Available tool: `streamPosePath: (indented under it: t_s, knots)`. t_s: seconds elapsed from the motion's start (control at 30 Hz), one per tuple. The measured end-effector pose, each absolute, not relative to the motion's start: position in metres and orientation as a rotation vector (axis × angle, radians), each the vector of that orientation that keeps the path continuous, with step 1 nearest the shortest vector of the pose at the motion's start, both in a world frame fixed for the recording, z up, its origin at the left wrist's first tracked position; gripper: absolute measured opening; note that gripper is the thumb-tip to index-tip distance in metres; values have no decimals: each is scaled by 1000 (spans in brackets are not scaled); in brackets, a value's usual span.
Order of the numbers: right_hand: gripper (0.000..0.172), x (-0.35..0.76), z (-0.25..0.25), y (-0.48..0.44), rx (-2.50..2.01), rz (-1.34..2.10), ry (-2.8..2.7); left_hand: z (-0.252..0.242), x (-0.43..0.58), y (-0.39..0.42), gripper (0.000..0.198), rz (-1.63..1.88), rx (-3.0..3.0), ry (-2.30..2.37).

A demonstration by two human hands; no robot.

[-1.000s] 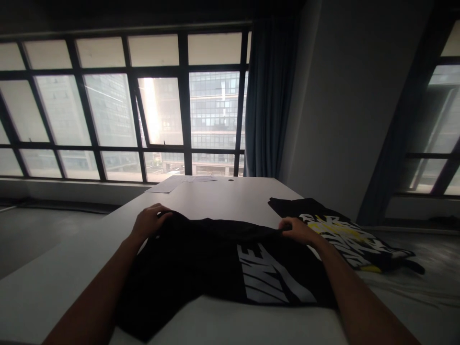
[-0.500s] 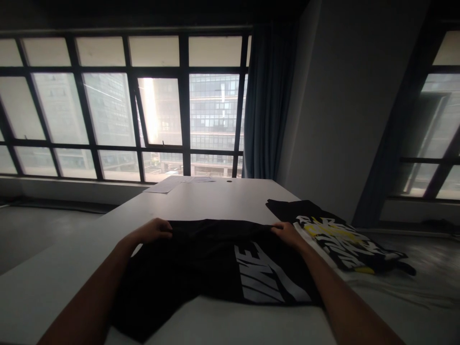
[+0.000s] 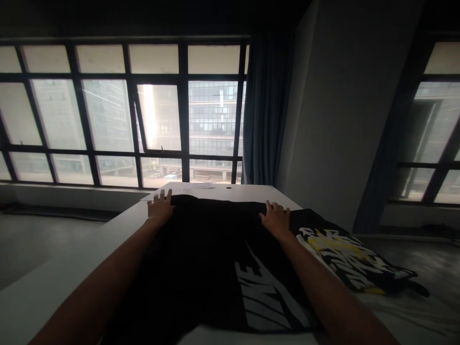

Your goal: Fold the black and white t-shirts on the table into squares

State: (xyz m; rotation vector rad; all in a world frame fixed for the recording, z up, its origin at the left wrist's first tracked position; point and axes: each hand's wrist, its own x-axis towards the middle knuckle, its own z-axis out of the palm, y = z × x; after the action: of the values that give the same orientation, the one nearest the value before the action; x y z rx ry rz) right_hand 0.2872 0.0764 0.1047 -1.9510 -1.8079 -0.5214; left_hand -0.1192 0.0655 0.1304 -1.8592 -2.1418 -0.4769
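Note:
A black T-shirt [image 3: 212, 258] with white lettering lies spread across the white table [image 3: 64, 278] in front of me. My left hand [image 3: 160, 207] rests flat on the shirt's far left corner, fingers spread. My right hand [image 3: 275, 216] lies flat on its far right corner, fingers apart too. Both arms are stretched out over the cloth, and neither hand grips anything.
A second black shirt [image 3: 345, 256] with white and yellow print lies to the right, partly over the table's edge. Papers [image 3: 190, 186] sit at the far end of the table. Large windows [image 3: 122, 115] and a dark curtain [image 3: 264, 110] stand beyond.
Both hands have pushed the shirt's folded edge away from me toward the far end of the table, then opened flat. The shirt now lies spread out longer.

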Motion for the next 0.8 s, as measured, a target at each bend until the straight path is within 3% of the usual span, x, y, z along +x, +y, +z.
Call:
streamPosePath:
  t_s: [0.17,0.27,0.37,0.57,0.7,0.8]
  knots:
    - [60,260,62,55,-1964,-195,-2207,63,-113,65,58,-112,-2040,-2312]
    - [75,273,41,59,-2138,224,-2281,32,-123,61,69,13,-2141,-2375]
    - [90,298,26,77,-2236,383,-2262,14,-139,66,77,47,-2183,-2399]
    - [105,329,5,126,-2152,373,-2257,-9,-165,108,78,-122,-2273,-2324]
    - [95,326,-2,162,-2129,246,-2266,-14,-166,148,75,-134,-2227,-2345]
    - [81,311,6,185,-2082,-64,-2303,-12,-162,171,74,-126,-2168,-2376]
